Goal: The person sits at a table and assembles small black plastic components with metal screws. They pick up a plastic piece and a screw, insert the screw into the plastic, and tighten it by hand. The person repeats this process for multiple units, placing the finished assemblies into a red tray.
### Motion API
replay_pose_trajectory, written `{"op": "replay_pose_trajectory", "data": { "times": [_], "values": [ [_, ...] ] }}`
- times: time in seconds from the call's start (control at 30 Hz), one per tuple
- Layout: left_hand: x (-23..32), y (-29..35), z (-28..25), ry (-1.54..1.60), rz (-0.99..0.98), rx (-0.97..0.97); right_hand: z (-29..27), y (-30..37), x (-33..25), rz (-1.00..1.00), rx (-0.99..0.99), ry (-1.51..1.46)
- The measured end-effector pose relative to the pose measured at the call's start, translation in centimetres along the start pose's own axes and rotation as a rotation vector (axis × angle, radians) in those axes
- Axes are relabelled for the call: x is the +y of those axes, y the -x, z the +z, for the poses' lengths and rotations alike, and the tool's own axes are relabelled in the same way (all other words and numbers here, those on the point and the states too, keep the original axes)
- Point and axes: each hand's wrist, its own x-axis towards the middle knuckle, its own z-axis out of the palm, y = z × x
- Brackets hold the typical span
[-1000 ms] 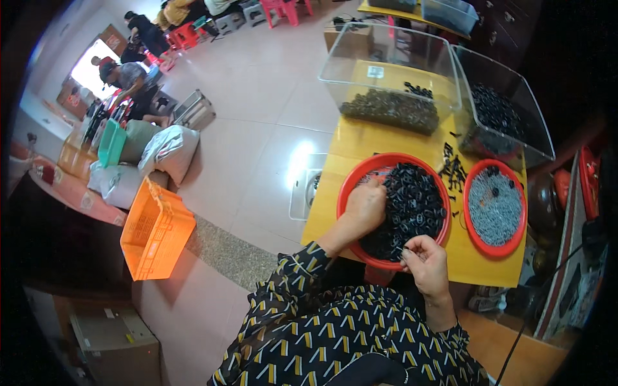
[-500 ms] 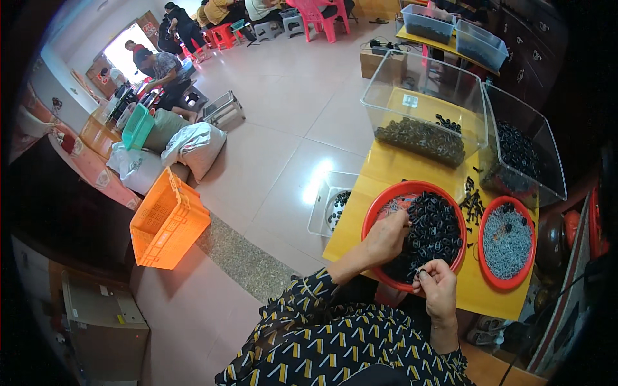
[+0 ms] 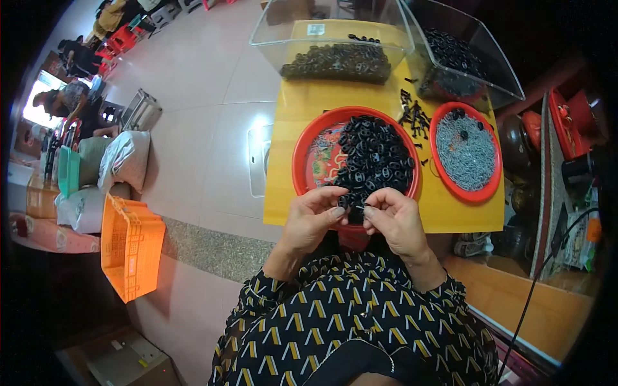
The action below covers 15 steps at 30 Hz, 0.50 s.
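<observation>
Over the near rim of a red round tray (image 3: 300, 145), my two hands are close together. My left hand (image 3: 310, 222) pinches a small black plastic part (image 3: 344, 201) between thumb and fingertips. Between thumb and forefinger, my right hand (image 3: 399, 224) grips a thin silvery screw (image 3: 360, 206), its tip toward the black part. A heap of black plastic parts (image 3: 376, 151) with small holes fills most of the tray. Some of the tray's patterned bottom shows on its left side.
On the yellow table (image 3: 280, 180), a smaller red tray (image 3: 497, 174) holds silvery screws (image 3: 467, 157) and a few black pieces. Loose black pieces (image 3: 415, 116) lie between the trays. Clear bins (image 3: 331, 35) of black parts stand behind. An orange crate (image 3: 138, 251) sits left on the floor.
My left hand has left the heap and come to the near rim, now pinching a black part opposite my right hand. The view has swung right and down over the table.
</observation>
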Motion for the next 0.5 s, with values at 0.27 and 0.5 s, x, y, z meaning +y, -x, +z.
{"op": "replay_pose_trajectory", "data": {
  "times": [0.27, 0.5],
  "values": [
    [-0.73, -0.36, -0.32, 0.162, 0.014, -0.078, 0.55, -0.42, -0.28, -0.055, 0.014, 0.126],
    [-0.71, -0.31, -0.58, 0.196, -0.006, -0.097, 0.71, -0.71, -0.2, -0.06, 0.009, 0.192]
  ]
}}
